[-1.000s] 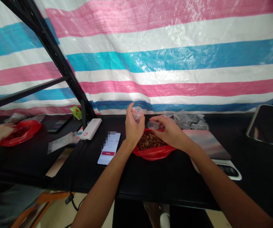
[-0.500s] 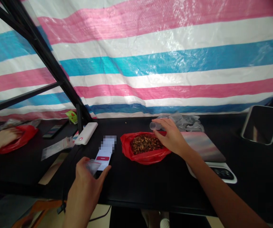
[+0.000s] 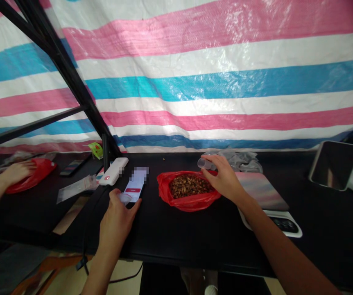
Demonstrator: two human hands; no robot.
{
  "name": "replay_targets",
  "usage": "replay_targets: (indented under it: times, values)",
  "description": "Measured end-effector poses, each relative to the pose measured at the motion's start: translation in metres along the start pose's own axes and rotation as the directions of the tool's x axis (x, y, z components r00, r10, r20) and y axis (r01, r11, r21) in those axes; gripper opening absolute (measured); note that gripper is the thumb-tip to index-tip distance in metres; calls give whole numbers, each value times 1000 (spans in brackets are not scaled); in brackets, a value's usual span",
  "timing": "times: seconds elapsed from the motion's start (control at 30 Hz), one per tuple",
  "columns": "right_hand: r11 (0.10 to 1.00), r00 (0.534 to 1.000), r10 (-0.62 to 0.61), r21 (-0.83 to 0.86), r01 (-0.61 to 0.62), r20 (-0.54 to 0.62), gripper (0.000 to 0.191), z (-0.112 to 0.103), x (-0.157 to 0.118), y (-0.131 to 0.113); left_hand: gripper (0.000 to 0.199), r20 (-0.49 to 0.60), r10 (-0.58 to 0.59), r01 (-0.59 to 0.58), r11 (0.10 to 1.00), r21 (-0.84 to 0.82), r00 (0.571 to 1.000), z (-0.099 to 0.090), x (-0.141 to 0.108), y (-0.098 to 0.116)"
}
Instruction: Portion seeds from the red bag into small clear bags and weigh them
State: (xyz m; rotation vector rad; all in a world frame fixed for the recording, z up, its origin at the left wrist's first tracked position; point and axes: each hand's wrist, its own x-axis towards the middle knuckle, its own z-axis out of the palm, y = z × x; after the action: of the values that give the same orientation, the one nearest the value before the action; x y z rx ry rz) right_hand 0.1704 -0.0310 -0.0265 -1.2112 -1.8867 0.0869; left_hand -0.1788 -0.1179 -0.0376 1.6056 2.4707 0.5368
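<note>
My left hand [image 3: 118, 211] is at the near end of a lit phone [image 3: 135, 186], its thumb and fingers around the lower edges. A small clear plastic bag [image 3: 125, 198] is also between thumb and fingers, lying over the screen. My right hand [image 3: 224, 176] pinches a small clear plastic cup [image 3: 205, 164], tipped on its side just beyond a red plastic bag [image 3: 191, 204]. That bag lies open, full of brown seeds or grains [image 3: 190, 185]. The right wrist is over the bag's right edge.
A white power bank [image 3: 114, 171] and clear zip bags [image 3: 75, 188] lie left. At right are a pinkish flat case [image 3: 261, 190], a white phone [image 3: 293, 229] and a propped dark-screen device [image 3: 334, 166]. Another person's hand [image 3: 19, 172] touches a red bag. A black frame post [image 3: 84, 100] rises left.
My left hand has moved away from me, and the lit phone has slid farther back with it. My right hand still holds the cup in nearly the same place.
</note>
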Motion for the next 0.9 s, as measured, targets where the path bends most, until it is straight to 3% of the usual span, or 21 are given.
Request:
replay_targets:
  times: [0.13,0.23,0.33,0.43,0.5,0.57,0.6,0.7,0.73,0.83,0.9]
  values:
    - [1000,1000,-9,6,9,-4,36,0,1,2,68,22,83,-83,996,-17,996,3,25,-5]
    - [1000,1000,-5,25,5,-17,37,-3,1,2,73,-73,167,-172,983,-70,983,6,30,-2]
    - [997,1000,-13,78,11,22,41,-10,1,-1,71,-195,252,-292,932,-216,948,2,23,21]
    - [993,989,-68,102,55,128,41,-18,-2,-8,71,-180,374,-414,798,-439,910,-12,9,60]
    - [994,976,-64,95,44,208,46,-22,-5,-15,66,-162,462,-477,726,-496,872,-25,1,87]
    - [997,963,-4,77,-18,269,54,-22,-8,-22,60,-125,543,-535,712,-456,830,-33,1,110]
    - [998,955,23,54,-41,296,54,-22,-9,-25,55,-82,614,-590,700,-402,785,-35,5,119]
    - [997,933,40,-78,-13,358,35,-19,-11,-28,45,98,752,-701,647,-300,652,-23,37,139]
    - [992,927,39,-125,8,372,31,-18,-11,-28,39,145,758,-703,646,-297,636,-15,53,143]
    - [978,926,70,-210,10,371,31,-16,-10,-25,32,49,623,-607,774,-180,781,16,104,148]
    - [975,928,90,-223,-8,363,32,-15,-10,-22,35,63,548,-543,835,-89,834,35,130,147]
